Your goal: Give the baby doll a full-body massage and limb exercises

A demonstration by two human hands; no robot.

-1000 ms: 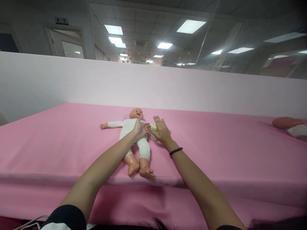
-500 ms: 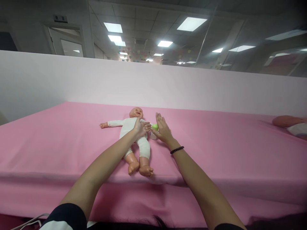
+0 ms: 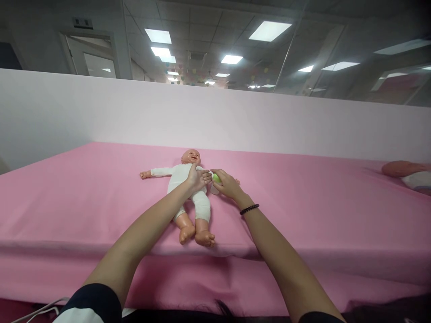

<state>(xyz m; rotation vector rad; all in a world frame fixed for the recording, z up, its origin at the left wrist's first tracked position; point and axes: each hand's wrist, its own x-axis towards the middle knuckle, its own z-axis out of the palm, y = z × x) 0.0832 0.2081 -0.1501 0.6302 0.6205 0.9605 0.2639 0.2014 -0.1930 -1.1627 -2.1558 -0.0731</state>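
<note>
A baby doll [image 3: 202, 207] in a white suit lies on its back on the pink padded surface [image 3: 292, 202], its head toward the wall. Over the doll's chest, my left hand [image 3: 198, 178] is open, palm up, fingers pointing right. My right hand [image 3: 227, 184], with a dark beaded bracelet on the wrist, has its fingers curved around the green top [image 3: 216, 178] of a small whitish container [image 3: 214, 190]. This container stands beside the doll's torso, partly hidden by my right hand. The doll's arm on that side is mostly covered by my right hand.
Another doll [image 3: 404, 172] lies at the far right edge. Behind the pink surface stands a low white wall [image 3: 235, 121] with glass above it. White cables [image 3: 43, 312] show at the bottom left.
My right hand has lowered and its fingers have curled from upright and straight to around the green top. My left hand has hardly moved.
</note>
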